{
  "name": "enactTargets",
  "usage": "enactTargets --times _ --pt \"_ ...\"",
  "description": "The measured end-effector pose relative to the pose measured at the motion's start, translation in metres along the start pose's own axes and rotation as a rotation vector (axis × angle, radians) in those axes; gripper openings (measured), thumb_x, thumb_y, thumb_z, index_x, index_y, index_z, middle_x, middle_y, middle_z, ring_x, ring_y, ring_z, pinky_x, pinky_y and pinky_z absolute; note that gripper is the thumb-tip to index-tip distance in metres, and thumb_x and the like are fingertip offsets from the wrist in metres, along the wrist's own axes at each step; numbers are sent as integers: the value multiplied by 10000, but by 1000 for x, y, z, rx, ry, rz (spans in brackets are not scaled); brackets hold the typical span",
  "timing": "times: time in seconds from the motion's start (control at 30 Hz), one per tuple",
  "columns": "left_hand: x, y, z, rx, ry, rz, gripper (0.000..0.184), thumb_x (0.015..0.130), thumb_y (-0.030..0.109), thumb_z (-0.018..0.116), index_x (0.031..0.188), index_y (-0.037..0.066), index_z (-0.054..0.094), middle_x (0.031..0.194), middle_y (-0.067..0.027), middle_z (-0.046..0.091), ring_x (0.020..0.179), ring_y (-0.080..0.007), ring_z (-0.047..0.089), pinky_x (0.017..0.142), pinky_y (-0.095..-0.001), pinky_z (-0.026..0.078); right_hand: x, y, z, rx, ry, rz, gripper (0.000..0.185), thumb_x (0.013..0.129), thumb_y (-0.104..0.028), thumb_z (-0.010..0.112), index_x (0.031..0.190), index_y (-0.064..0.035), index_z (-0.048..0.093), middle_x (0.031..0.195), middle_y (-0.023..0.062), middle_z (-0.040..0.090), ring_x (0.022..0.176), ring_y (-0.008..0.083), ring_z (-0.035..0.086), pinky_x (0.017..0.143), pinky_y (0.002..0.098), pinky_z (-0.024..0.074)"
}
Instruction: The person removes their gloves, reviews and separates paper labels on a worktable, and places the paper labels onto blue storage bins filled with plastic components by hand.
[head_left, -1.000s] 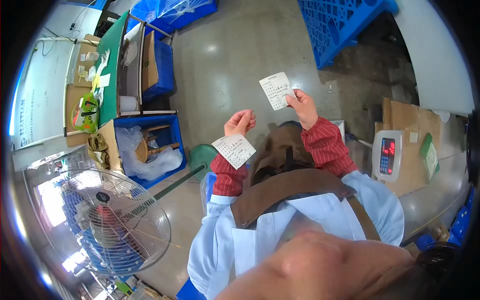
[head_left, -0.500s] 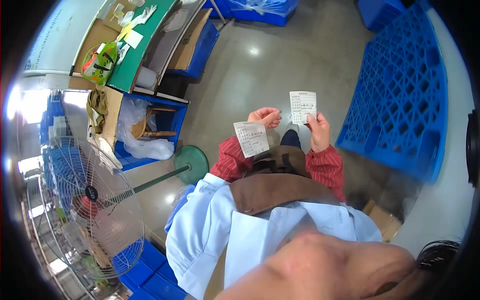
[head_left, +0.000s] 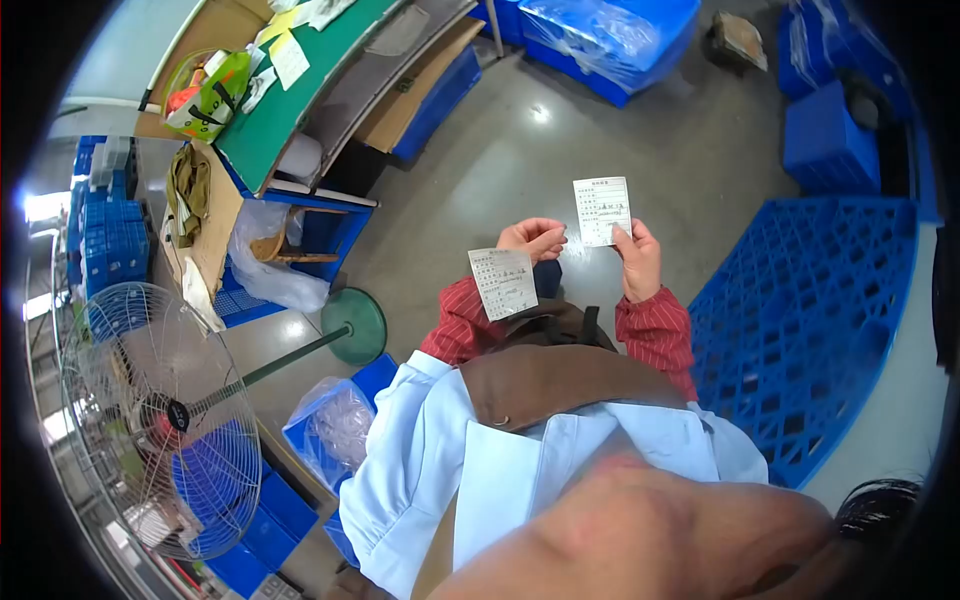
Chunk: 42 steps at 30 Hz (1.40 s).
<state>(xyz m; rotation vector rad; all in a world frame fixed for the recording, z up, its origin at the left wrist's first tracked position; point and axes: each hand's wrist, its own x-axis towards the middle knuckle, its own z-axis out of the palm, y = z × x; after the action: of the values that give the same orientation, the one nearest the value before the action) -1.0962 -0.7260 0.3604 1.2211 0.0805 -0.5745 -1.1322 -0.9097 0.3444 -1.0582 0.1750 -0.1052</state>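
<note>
In front of my body, my left hand point(head_left: 533, 238) is closed, thumb and fingertips pinched together. A white printed paper slip point(head_left: 503, 284) with handwriting rests against that hand and covers part of the wrist; exactly how the fingers grip it is hidden. My right hand point(head_left: 639, 262) pinches a second printed slip point(head_left: 601, 211) by its lower edge, thumb on top. This one stands a little higher, to the right of the first, and the two are apart. Both forearms wear red striped sleeve covers.
On the left stand a wire-caged fan point(head_left: 165, 415) and a green-topped bench point(head_left: 300, 95) with a bright green bag point(head_left: 212, 100). A blue plastic pallet point(head_left: 790, 330) leans at the right. Blue bins point(head_left: 612, 45) with plastic film stand ahead on the grey floor.
The view has shifted as I move and turn: the pallet sits lower, and more blue bins show at the upper right. Both hands keep their slips in nearly the same places.
</note>
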Motion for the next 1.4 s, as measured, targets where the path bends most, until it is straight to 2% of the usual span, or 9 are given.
enactTargets --times 0.37,0.6,0.73,0.9,1.07,1.1,1.3,1.33,1.4 --pt "-11 -31 -5 -24 134 214 210 770 143 592 921 5 544 784 -56 582 676 -102 554 607 -212 462 18 13 0 -56 -262 -18 130 791 -34 494 907 22 514 831 58 578 724 91 542 665 218 430" --pt "-32 -90 0 -326 635 496 226 778 142 582 946 -2 538 803 -62 578 672 -108 549 605 -224 469 91 35 30 -378 -804 185 157 774 -69 527 906 18 525 817 42 574 731 83 525 664 217 412" --pt "-20 -60 28 -534 902 539 255 780 124 574 990 -8 513 810 -62 571 677 -106 545 608 -227 469 149 0 104 -439 -1093 335 156 768 -89 542 891 8 540 798 27 572 717 73 510 665 207 395" --pt "-98 -103 98 -725 1137 772 425 757 131 602 1112 -17 420 886 -73 542 768 -115 528 646 -242 461 40 1 132 -500 -1476 625 139 788 -88 519 909 -20 521 823 19 560 758 97 532 711 235 417" --pt "-219 -161 233 -812 1498 898 446 767 166 590 1141 5 407 948 -62 531 841 -141 528 691 -268 462 -150 -45 79 -570 -1856 939 127 791 -81 512 902 -22 526 830 19 564 750 96 536 717 236 419" --pt "-198 -133 212 -810 1524 878 443 775 178 581 1150 18 406 977 -60 527 872 -149 528 707 -276 463 -120 -40 109 -560 -1895 1006 128 791 -81 512 904 -21 526 834 19 566 750 96 537 719 236 420" --pt "-349 -317 247 -1050 1684 1144 411 791 154 560 1125 -19 394 935 -88 553 828 -154 558 694 -274 481 -353 27 22 -664 -2059 1042 125 777 -67 532 882 2 536 810 18 572 731 77 523 688 217 424" --pt "-289 -235 214 -1085 1754 1126 404 795 151 553 1125 -18 391 938 -93 556 838 -160 560 697 -276 482 -267 15 79 -658 -2069 1112 126 777 -67 535 881 3 536 811 17 571 732 75 521 688 217 424" --pt "-326 -259 219 -1254 1688 1285 397 797 151 547 1126 -9 391 951 -101 561 845 -179 566 726 -294 478 -314 27 73 -653 -2154 1104 131 773 -72 549 880 2 536 819 19 568 728 68 512 676 208 415"
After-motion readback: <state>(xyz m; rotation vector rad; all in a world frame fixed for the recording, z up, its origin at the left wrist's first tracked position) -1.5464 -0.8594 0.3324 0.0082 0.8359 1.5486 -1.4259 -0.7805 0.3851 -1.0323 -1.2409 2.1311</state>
